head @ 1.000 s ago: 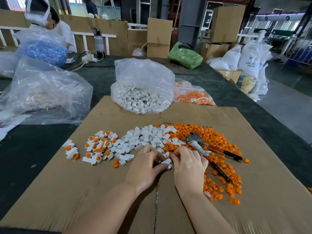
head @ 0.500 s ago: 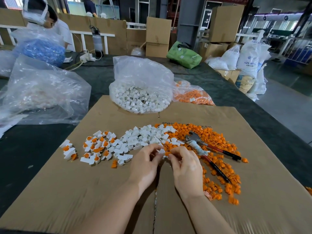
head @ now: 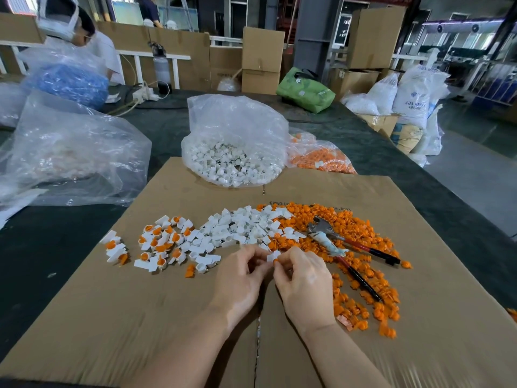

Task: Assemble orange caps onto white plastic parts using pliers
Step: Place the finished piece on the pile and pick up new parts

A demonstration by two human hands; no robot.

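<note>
Left hand (head: 240, 278) and right hand (head: 303, 287) pinch white part (head: 272, 256) between them.

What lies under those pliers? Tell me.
The pliers rest on the loose pile of orange caps, handles spread across it. Whatever the tool itself covers, caps or cardboard sheet, is hidden.

Dark counter (head: 377, 152) carries flat cardboard sheet (head: 140, 317) at near centre. Clear bag of white parts (head: 232, 163) straddles sheet's far edge; bag of orange caps (head: 319, 161) just beside it, on right. Large clear plastic bag (head: 72, 152) on counter at left, blue-filled bag (head: 67, 82) behind it. White power strip (head: 144, 93) and green bag (head: 305, 91) near far edge.
</note>
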